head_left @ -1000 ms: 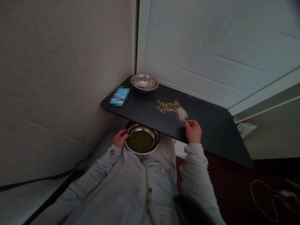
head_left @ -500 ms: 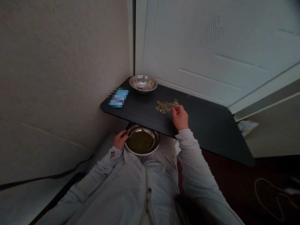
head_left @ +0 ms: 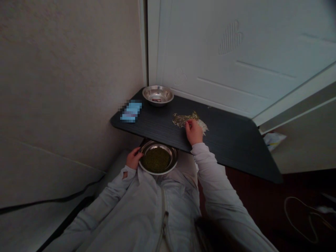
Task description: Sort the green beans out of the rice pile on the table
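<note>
My left hand [head_left: 133, 158] grips the left rim of a steel bowl [head_left: 173, 164] held at my lap, below the tabletop's near edge. Inside it lies a layer of small green grains [head_left: 156, 159], which look like mung beans. Above the dark tabletop, my right hand [head_left: 194, 131] pinches a thin, see-through plastic piece whose outline is hard to make out here. That hand is at the near side of a spread of mixed green and white grains [head_left: 181, 120]. A patch of white grains [head_left: 203, 126], like rice, shows just right of my fingers.
A second steel bowl [head_left: 158, 96] with a small red-and-dark label inside stands at the tabletop's [head_left: 231, 140] back left corner. Left of it lies a blurred-out blue object [head_left: 131, 111]. A white door [head_left: 199, 42] rises behind, and a cable [head_left: 286, 210] lies on the floor at right.
My right hand has moved left and away from me, from the white grains' near side to the mixed spread, carrying the plastic piece. My left hand stays on the bowl. The view has shifted slightly.
</note>
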`<state>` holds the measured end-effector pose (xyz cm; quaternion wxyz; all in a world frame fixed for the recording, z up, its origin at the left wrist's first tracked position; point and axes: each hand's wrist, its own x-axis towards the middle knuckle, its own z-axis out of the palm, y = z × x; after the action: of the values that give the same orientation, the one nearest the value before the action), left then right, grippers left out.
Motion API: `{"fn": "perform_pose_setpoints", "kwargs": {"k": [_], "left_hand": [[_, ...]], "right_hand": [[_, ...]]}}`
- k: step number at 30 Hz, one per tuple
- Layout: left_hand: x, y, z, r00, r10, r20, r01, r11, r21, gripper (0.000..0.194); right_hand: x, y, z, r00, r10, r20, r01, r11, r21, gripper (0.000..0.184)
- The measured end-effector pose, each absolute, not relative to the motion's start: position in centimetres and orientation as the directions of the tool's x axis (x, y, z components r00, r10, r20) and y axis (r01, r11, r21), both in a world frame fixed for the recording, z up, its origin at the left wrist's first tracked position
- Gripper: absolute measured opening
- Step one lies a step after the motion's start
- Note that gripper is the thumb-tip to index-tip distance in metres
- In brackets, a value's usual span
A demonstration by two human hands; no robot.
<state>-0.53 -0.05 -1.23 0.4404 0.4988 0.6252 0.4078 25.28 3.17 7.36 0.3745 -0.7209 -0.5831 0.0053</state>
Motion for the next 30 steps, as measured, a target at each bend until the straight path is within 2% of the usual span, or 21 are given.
{"fn": "perform_pose_setpoints", "kwargs": {"k": [6, 22, 30], "left_hand": [[-0.5, -0.2, -0.6, -0.1, 0.983, -0.152, 0.258, 0.173, 0.95, 0.037], [-0.6, 0.0, -1.3, -0.108, 0.981, -0.162, 0.243, 0.184, 0.952, 0.039], [-0.5, 0.0, -1.2, -0.122, 0.976, -0.182, 0.239, 0.207, 0.949, 0.04]], "right_hand": [[25.0, 2.8, 7.5, 0.258, 0.864, 0.432, 0.813, 0.047, -0.58, 0.023], [24.0, 2.2, 7.6, 0.24, 0.867, 0.437, 0.803, 0.076, -0.591, 0.024], [23.4, 2.7, 7.6, 0.244, 0.856, 0.456, 0.828, 0.061, -0.557, 0.024]]}}
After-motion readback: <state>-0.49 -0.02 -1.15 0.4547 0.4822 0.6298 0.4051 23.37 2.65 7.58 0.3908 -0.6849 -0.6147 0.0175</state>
